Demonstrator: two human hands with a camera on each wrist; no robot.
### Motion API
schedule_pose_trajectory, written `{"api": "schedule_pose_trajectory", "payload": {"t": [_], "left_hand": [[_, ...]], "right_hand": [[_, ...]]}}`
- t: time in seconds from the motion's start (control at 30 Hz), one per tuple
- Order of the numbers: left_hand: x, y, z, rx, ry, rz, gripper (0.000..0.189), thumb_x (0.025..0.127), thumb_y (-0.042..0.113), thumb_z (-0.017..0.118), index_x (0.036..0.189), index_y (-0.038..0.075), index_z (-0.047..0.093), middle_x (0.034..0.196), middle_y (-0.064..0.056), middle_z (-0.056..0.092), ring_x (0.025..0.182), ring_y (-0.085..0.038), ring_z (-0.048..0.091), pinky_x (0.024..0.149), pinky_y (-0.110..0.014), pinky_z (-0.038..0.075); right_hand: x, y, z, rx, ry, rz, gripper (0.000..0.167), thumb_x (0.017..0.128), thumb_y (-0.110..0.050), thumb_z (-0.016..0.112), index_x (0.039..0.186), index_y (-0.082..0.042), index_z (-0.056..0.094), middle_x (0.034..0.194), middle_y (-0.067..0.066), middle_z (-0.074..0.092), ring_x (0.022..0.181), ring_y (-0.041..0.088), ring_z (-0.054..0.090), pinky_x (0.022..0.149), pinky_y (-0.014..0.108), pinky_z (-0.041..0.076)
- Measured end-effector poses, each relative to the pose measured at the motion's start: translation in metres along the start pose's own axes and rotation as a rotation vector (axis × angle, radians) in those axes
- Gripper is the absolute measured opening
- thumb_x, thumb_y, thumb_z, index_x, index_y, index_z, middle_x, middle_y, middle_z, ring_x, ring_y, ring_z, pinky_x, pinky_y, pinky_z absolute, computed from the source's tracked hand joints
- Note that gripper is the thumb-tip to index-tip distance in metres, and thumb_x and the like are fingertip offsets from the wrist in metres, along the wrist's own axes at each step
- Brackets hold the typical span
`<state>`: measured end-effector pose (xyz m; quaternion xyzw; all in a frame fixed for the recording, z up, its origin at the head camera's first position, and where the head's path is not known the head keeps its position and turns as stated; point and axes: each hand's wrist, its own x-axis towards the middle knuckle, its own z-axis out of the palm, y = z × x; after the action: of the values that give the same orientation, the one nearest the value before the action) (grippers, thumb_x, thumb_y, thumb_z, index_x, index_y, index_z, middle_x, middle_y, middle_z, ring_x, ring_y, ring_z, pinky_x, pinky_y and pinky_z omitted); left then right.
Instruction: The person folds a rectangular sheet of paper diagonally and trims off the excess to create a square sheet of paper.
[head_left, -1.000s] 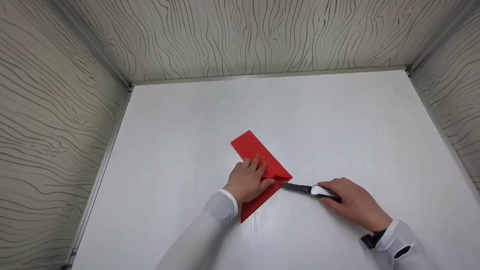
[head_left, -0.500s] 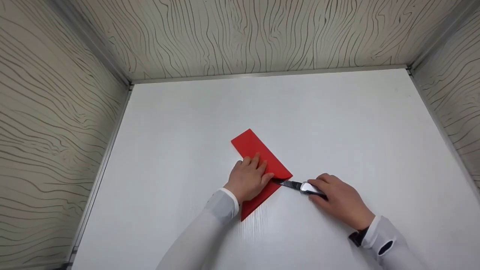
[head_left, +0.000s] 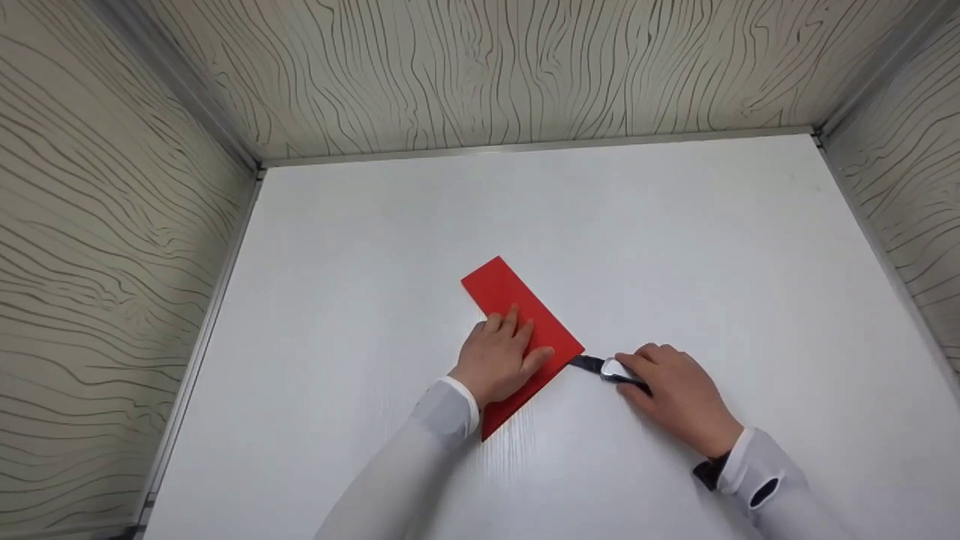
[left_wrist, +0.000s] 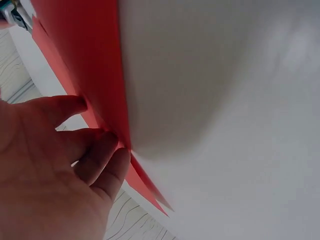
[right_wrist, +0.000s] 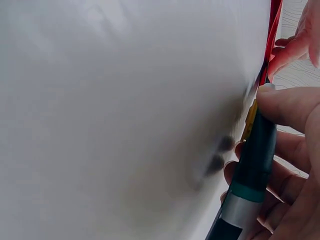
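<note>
A folded sheet of red paper (head_left: 551, 330) lies slantwise on the white table. Over its middle my left hand (head_left: 491, 364) presses down, fingers spread and thumb resting near the right corner. In the left wrist view, fingertips (left_wrist: 117, 157) touch the red paper (left_wrist: 95, 55) along its folded layers. My right hand (head_left: 679, 397) grips a utility knife (head_left: 616, 371) with a dark front part and a silver-white handle piece. The knife's front end meets the paper's right corner, its blade hidden by the red layers. Up close in the right wrist view, thumb and fingers wrap the knife (right_wrist: 255, 155).
The white table (head_left: 360, 247) is bordered at the back and sides by metal rails and wood-grain panels (head_left: 480, 75). A dark band (head_left: 712, 471) shows on the right wrist, at the white sleeve's cuff.
My right hand has moved left, bringing the knife's blade in at the paper's right corner. The lifted fold there now lies flatter and covers the blade. The left hand stays nearly in place.
</note>
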<state>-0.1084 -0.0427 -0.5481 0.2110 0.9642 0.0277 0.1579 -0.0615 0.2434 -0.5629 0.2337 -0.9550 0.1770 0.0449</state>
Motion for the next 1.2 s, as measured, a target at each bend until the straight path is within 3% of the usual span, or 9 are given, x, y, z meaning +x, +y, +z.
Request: {"api": "schedule_pose_trajectory", "payload": {"t": [0.23,0.5,0.7,1.0,1.2], "left_hand": [[0.000,0.007,0.007,0.044,0.030,-0.004,0.077,0.103,0.061,0.040,0.162,0.012,0.031,0.167,-0.015,0.025,0.150,-0.033,0.027,0.121,-0.040,0.027],[-0.002,0.005,0.018,0.143,0.076,-0.004,0.080,0.101,0.058,0.052,0.163,0.013,0.028,0.168,-0.014,0.023,0.152,-0.032,0.025,0.120,-0.037,0.029],[-0.002,0.005,0.021,0.140,0.077,-0.005,0.085,0.099,0.056,0.057,0.164,0.013,0.024,0.169,-0.013,0.019,0.153,-0.032,0.022,0.120,-0.039,0.030],[-0.001,0.006,0.022,0.170,0.063,-0.001,0.087,0.098,0.056,0.059,0.164,0.013,0.022,0.170,-0.011,0.019,0.153,-0.031,0.022,0.119,-0.039,0.031],[-0.003,0.006,0.020,0.209,0.067,0.015,0.080,0.103,0.057,0.048,0.163,0.011,0.024,0.169,-0.012,0.020,0.153,-0.031,0.022,0.121,-0.037,0.026]], "right_hand": [[0.000,-0.001,0.001,0.000,0.005,0.025,0.038,0.083,-0.019,0.085,0.119,-0.009,0.075,0.096,0.003,0.067,0.082,0.020,0.058,0.072,0.041,0.050],[-0.001,-0.001,0.003,0.001,0.019,0.030,0.038,0.082,-0.018,0.085,0.118,-0.008,0.076,0.096,0.003,0.067,0.081,0.019,0.054,0.069,0.036,0.048],[-0.001,-0.002,0.003,0.013,0.022,0.044,0.037,0.082,-0.017,0.085,0.118,-0.008,0.076,0.096,0.002,0.067,0.081,0.018,0.053,0.069,0.035,0.047],[-0.002,0.000,0.003,0.013,0.040,0.049,0.038,0.082,-0.017,0.085,0.118,-0.008,0.076,0.096,0.002,0.067,0.081,0.018,0.053,0.068,0.035,0.047],[-0.002,0.003,0.004,0.017,0.056,0.055,0.036,0.083,-0.017,0.084,0.117,-0.008,0.076,0.095,0.002,0.067,0.082,0.019,0.055,0.068,0.035,0.048]]}}
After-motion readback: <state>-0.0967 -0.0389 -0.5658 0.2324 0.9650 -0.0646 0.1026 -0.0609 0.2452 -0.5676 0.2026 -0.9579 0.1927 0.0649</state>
